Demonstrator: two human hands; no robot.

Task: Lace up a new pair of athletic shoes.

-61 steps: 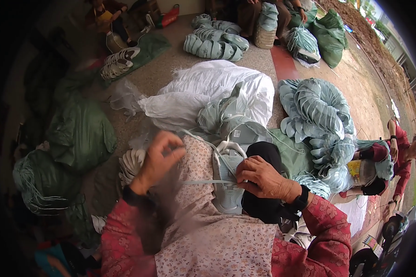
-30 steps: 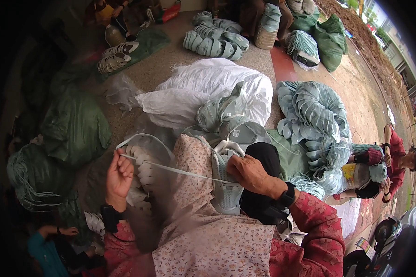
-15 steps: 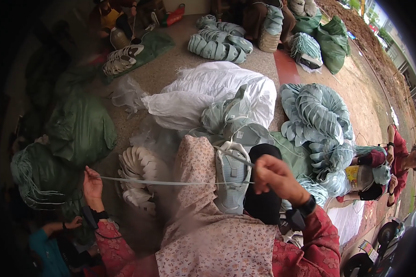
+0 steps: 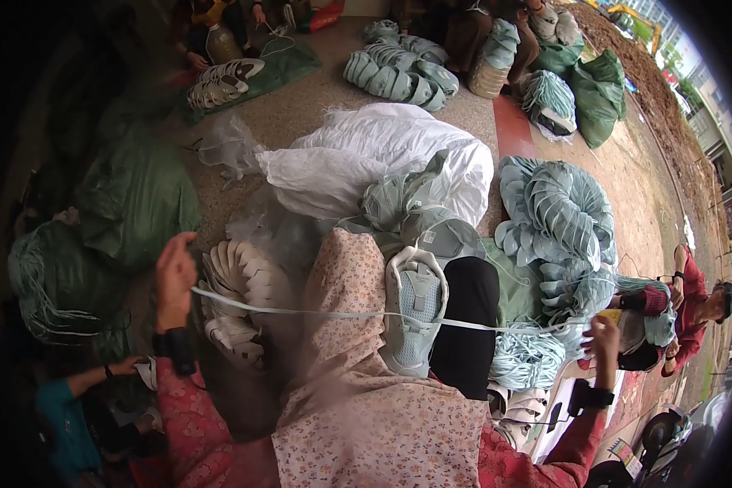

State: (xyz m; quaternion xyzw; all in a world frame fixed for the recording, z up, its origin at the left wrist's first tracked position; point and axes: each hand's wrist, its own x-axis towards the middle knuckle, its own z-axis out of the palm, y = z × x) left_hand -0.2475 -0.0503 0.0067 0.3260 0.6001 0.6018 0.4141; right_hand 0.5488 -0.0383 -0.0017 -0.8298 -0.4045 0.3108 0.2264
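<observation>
A pale blue-grey shoe upper (image 4: 416, 342) lies on my lap between my knees, its looped end pointing away from me. One long pale shoelace (image 4: 333, 314) runs sideways at the upper, an arm's span from hand to hand. Its left end is pinched in my left hand (image 4: 175, 276), raised out beside the stack of cream uppers. My right hand (image 4: 603, 340), stretched far to the right near a bundle of laces, has closed fingers on the other end. Whether the lace passes through eyelets at the upper's middle is too small to tell.
Ahead lie more grey-green uppers (image 4: 439, 232) and a white sack (image 4: 366, 154). Coiled uppers (image 4: 569, 211) and a lace bundle (image 4: 529, 358) sit to the right, cream uppers (image 4: 236, 281) and green sacks (image 4: 138, 203) to the left. Other people sit around, including one in red (image 4: 695, 301).
My right hand has swung from just beside the upper far out to the right, drawing lace with it. My left hand has risen slightly. The lace now extends on both sides of the upper.
</observation>
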